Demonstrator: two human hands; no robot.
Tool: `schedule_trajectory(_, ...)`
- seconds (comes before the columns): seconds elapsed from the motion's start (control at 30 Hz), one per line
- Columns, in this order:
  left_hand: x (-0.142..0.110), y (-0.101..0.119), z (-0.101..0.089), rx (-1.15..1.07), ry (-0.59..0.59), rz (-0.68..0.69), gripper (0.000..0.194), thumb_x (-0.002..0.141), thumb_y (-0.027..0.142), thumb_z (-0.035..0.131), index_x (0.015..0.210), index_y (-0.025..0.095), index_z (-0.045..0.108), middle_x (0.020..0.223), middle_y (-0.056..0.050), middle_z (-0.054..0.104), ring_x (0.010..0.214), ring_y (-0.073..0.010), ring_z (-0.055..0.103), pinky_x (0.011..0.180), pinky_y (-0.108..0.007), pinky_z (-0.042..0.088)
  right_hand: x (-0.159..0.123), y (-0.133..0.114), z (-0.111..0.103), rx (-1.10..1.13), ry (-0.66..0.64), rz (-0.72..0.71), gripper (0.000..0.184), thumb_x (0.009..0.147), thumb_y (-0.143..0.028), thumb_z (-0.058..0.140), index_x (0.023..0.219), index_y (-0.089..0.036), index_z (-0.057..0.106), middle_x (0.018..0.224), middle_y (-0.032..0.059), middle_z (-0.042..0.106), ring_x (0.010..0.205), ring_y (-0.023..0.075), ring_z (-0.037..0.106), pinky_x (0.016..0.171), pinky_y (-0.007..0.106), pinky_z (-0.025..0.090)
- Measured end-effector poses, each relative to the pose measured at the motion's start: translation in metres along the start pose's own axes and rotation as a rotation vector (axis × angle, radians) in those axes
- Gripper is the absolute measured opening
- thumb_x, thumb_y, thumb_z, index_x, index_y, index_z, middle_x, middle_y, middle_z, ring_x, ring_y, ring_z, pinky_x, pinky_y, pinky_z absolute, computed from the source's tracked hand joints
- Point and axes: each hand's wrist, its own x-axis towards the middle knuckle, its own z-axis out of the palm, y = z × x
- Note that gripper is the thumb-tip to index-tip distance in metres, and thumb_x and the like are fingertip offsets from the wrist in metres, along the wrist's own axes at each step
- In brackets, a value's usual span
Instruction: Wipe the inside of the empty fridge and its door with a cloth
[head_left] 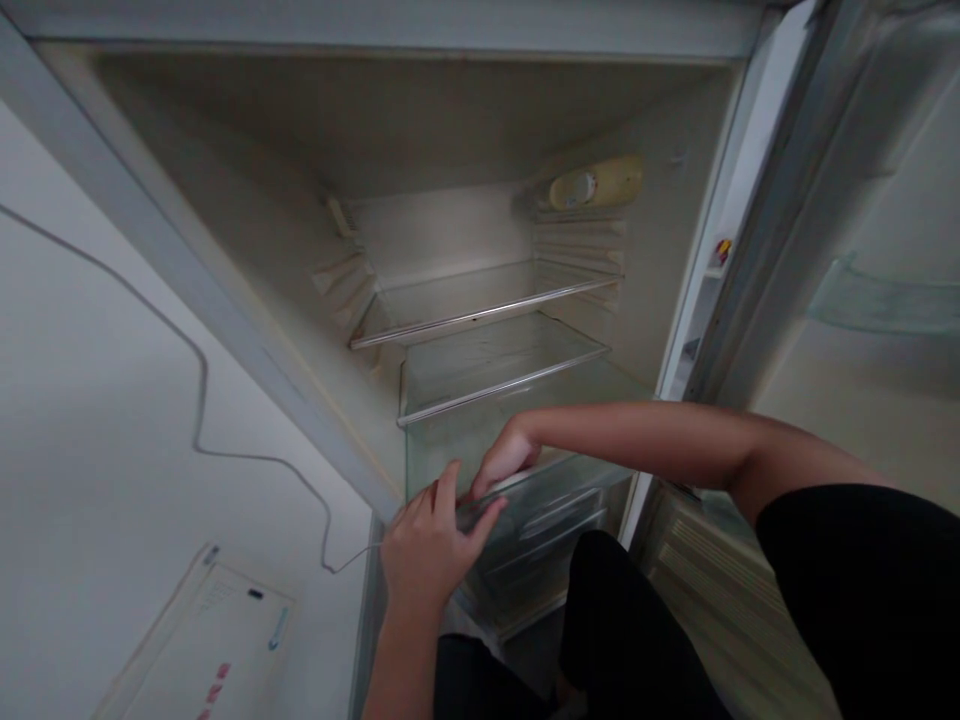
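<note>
A clear drawer point(559, 510) is pulled partway out at the bottom of an open fridge. My left hand point(431, 540) is closed over its front left corner, with the thumb lying along the front rim. Inside the drawer, close to that corner, is my right hand point(508, 458), bent down at the wrist. Its fingers curl around something and are partly hidden. A pale, cloth-like strip point(514, 482) shows beside it, just behind the front wall; I cannot make out its kind.
Two glass shelves, an upper one point(465, 300) and a lower one point(502, 365), sit above the drawer. A cream lamp cover point(615, 185) is on the right inner wall. The fridge door point(862, 400) stands open at right. A thin cable point(201, 400) runs down the white wall at left.
</note>
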Motion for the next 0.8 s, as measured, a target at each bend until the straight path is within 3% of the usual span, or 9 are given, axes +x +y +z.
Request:
schedule_trajectory(0.1,0.002,-0.001,0.001,-0.017,0.008,0.006,0.067,0.089,0.069,0.058,0.132,0.018,0.061,0.091,-0.007,0.077,0.080,-0.0252,0.072,0.070,-0.033,0.046,-0.036,0.003,0.002,-0.021,0.066,-0.049,0.037,0.104,-0.031,0.043,0.101,-0.012,0.074,0.084,0.0014,0.073,0.076,0.0131,0.068,0.080,0.024,0.053)
schedule_trajectory(0.2,0.003,-0.001,0.001,-0.038,0.022,0.034,0.060,0.090,0.065,0.059,0.126,0.016,0.064,0.094,-0.009,0.077,0.082,-0.0253,0.072,0.071,-0.034,0.046,-0.070,0.012,0.019,-0.263,0.316,-0.193,0.039,0.106,-0.035,0.043,0.112,-0.011,0.073,0.102,0.0046,0.074,0.098,0.0151,0.067,0.092,0.024,0.048)
schedule_trajectory(0.3,0.002,-0.001,0.000,-0.058,0.030,0.065,0.056,0.090,0.063,0.060,0.120,0.016,0.066,0.097,-0.009,0.077,0.082,-0.0251,0.072,0.070,-0.033,0.046,-0.098,0.028,0.040,-0.526,0.559,-0.099,0.056,0.107,-0.050,0.036,0.115,-0.008,0.073,0.108,0.0135,0.074,0.101,0.0221,0.067,0.089,0.029,0.048)
schedule_trajectory(0.4,0.001,0.002,-0.002,-0.063,0.032,0.050,0.057,0.090,0.064,0.060,0.119,0.016,0.067,0.097,-0.008,0.078,0.082,-0.0248,0.072,0.069,-0.033,0.045,-0.111,0.038,0.053,-0.666,0.683,0.031,0.068,0.107,-0.055,0.026,0.109,-0.006,0.075,0.101,0.0192,0.073,0.094,0.0262,0.069,0.080,0.033,0.047)
schedule_trajectory(0.5,0.000,0.004,-0.004,-0.068,-0.001,0.025,0.053,0.091,0.062,0.060,0.119,0.018,0.067,0.096,-0.008,0.078,0.081,-0.0240,0.072,0.070,-0.033,0.046,-0.102,0.029,0.061,-0.729,0.688,0.019,0.068,0.106,-0.055,0.026,0.111,-0.008,0.074,0.102,0.0200,0.073,0.094,0.0266,0.069,0.078,0.033,0.046)
schedule_trajectory(0.67,-0.005,0.002,-0.004,-0.038,-0.059,0.006,0.048,0.087,0.051,0.064,0.122,0.019,0.065,0.096,-0.009,0.077,0.083,-0.0268,0.073,0.071,-0.034,0.047,-0.055,-0.009,0.067,-0.768,0.532,-0.254,0.052,0.106,-0.044,0.035,0.107,-0.008,0.073,0.102,0.0153,0.074,0.083,0.0182,0.063,0.074,0.026,0.044)
schedule_trajectory(0.8,-0.006,0.002,-0.005,-0.027,-0.086,-0.010,0.051,0.083,0.049,0.069,0.124,0.019,0.065,0.095,-0.009,0.077,0.083,-0.0278,0.073,0.068,-0.035,0.047,-0.041,-0.012,0.065,-0.719,0.511,-0.303,0.045,0.103,-0.042,0.042,0.102,-0.009,0.071,0.097,0.0117,0.072,0.075,0.0150,0.057,0.071,0.024,0.042)
